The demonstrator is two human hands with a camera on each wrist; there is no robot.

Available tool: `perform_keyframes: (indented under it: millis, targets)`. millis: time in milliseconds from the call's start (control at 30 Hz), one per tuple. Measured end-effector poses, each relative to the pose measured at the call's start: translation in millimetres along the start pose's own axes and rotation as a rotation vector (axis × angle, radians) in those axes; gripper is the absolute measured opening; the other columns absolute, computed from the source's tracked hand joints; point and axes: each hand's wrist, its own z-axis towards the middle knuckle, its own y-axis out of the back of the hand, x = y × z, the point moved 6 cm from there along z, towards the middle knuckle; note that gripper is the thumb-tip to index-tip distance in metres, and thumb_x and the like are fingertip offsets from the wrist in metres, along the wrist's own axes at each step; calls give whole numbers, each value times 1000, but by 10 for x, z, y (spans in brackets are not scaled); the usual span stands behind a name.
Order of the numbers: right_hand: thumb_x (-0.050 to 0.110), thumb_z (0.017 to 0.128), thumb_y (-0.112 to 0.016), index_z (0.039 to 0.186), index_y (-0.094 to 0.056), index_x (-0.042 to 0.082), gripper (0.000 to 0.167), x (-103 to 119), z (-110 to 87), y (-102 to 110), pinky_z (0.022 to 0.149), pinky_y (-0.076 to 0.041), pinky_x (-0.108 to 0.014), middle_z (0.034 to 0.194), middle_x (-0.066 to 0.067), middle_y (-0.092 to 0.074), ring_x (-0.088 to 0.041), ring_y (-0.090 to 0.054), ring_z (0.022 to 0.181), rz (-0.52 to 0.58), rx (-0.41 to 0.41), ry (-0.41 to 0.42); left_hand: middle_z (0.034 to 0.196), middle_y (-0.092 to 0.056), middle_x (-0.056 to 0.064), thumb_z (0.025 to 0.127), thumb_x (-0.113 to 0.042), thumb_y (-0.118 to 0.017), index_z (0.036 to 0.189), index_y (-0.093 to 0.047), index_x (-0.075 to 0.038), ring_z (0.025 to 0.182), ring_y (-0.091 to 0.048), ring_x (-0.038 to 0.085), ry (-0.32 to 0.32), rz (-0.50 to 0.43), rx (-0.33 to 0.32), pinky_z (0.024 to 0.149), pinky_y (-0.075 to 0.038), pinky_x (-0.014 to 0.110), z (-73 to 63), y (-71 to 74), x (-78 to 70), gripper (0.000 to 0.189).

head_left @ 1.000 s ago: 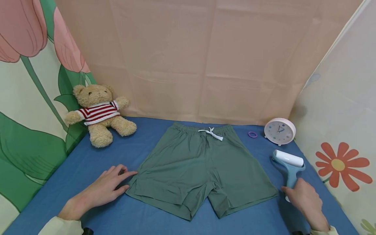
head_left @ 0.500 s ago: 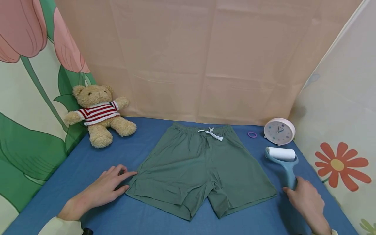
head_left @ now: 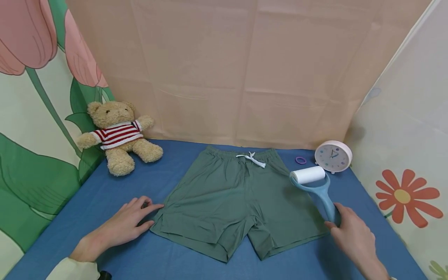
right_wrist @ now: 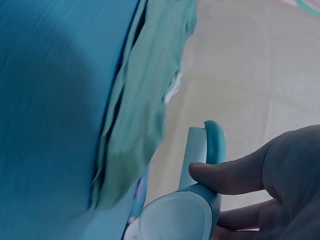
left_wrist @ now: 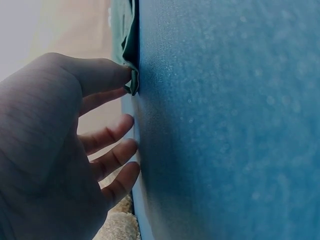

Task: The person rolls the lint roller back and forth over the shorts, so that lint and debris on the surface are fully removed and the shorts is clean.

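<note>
Lint roller [head_left: 316, 189], right of centre in the head view, its white roll [head_left: 308, 175] over the frame-right leg of the green drawstring shorts [head_left: 231, 194] and apparently raised clear of the fabric. The right hand [head_left: 354, 235], lower right, grips the pale-blue handle [head_left: 329, 208]. The left hand [head_left: 122, 224], lower left, shows no pinch: thumb and index finger stand spread apart, their tips touching the shorts near one hem corner [head_left: 159, 229]. The roller is probably light and rigid; its smooth handle is the place to hold, while the roll, likely tacky, is best left ungripped. The shorts, spread flat at centre, look thin, soft and apt to slide or bunch; fingertips pressed at the hem corner or the waistband [head_left: 225, 154] should steady them.
</note>
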Motion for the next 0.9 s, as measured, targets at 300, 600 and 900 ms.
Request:
perform_keyframes:
  millis: [300, 600, 900]
  targets:
    - [15, 84, -82, 140, -54, -2, 65, 541, -230, -27, 72, -48, -56, 125, -24, -59, -37, -62, 97, -15, 42, 193, 113, -48, -4, 95, -25, -73, 140, -63, -23, 92, -42, 15, -13, -1, 0, 73, -34, 39, 6, 8, -10, 46]
    - [12, 80, -86, 135, -63, 9, 60, 1188, -497, -130, 74, -53, -51, 121, -10, -65, -32, -65, 101, 12, -12, 457, 114, -46, -5, 95, -25, -72, 141, -62, -24, 92, -40, 15, -1, -28, -3, 74, -34, 39, 0, 5, 19, 47]
    - [8, 81, -83, 133, -64, 12, 55, 1832, -684, -393, 64, -51, -38, 121, -3, -65, -26, -64, 99, 31, 42, 708, 115, -46, -4, 95, -25, -72, 141, -62, -23, 92, -39, 16, 13, -58, 2, 73, -33, 39, -3, 11, 20, 47]
